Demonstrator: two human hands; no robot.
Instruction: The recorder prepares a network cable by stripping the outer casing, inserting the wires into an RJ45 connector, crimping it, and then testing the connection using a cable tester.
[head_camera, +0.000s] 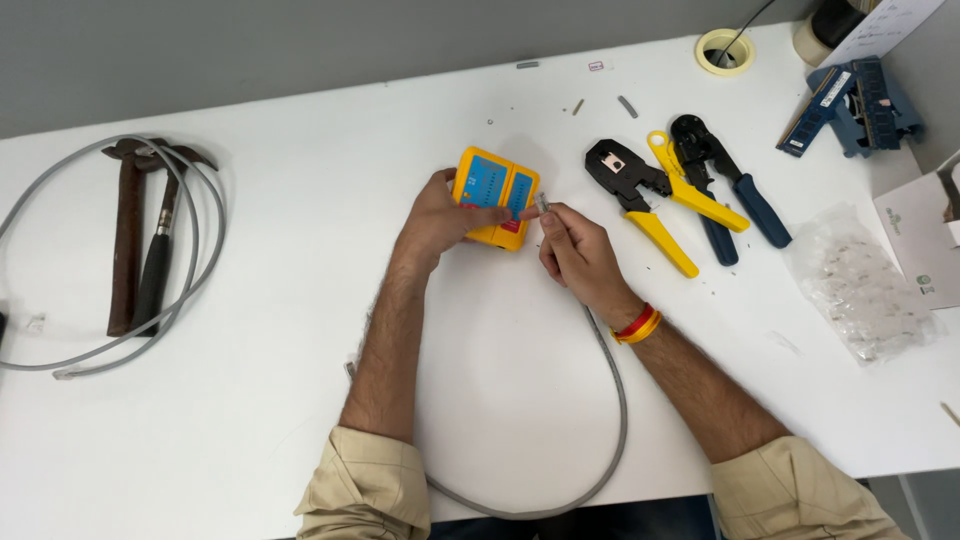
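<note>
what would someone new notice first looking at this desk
The eye lands first on the bright yellow tester box at the middle of the white table, steadied by the left hand, while the right hand holds the plug end of a grey cable right at its side. Next come the crimping pliers with yellow and blue handles to the right, and the coiled grey cable over two dark tools at far left.
</note>
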